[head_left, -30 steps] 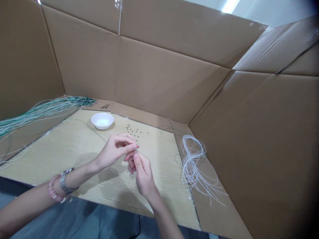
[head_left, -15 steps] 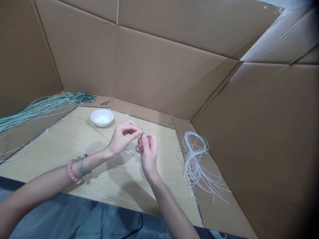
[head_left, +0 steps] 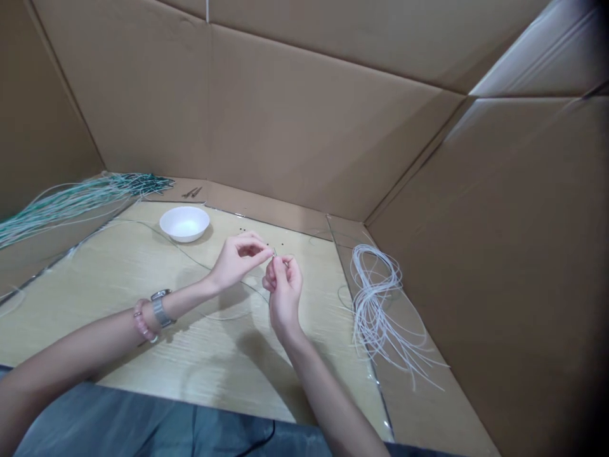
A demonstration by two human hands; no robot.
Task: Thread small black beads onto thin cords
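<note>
Your fingers [head_left: 287,269] are closed in a tight pinch, with the left hand [head_left: 238,259] and right hand [head_left: 284,298] meeting at the stiff tip of a thin pale strand [head_left: 275,252]. The tip is too fine to show which fingertips bear it. It sits to the right of the white bowl [head_left: 184,223], and a loose length appears to run from your hands across the surface [head_left: 190,362], passing in front of the bowl.

Also right of the bowl, just beyond your fingertips, lie scattered tiny black beads [head_left: 242,230]. Farther right rests a coil of white cord [head_left: 375,304]. A green-and-white strand bundle [head_left: 80,200] lies left of the bowl, and two small dark metal pieces [head_left: 191,192] lie behind it.

Slacken the pinch even slightly and that fine tip could slip free. The trailing length could catch on the watch [head_left: 160,311] or beaded bracelet [head_left: 141,320] on your left wrist and tug the tip loose. A careless sweep of your hand could scatter the loose beads.
</note>
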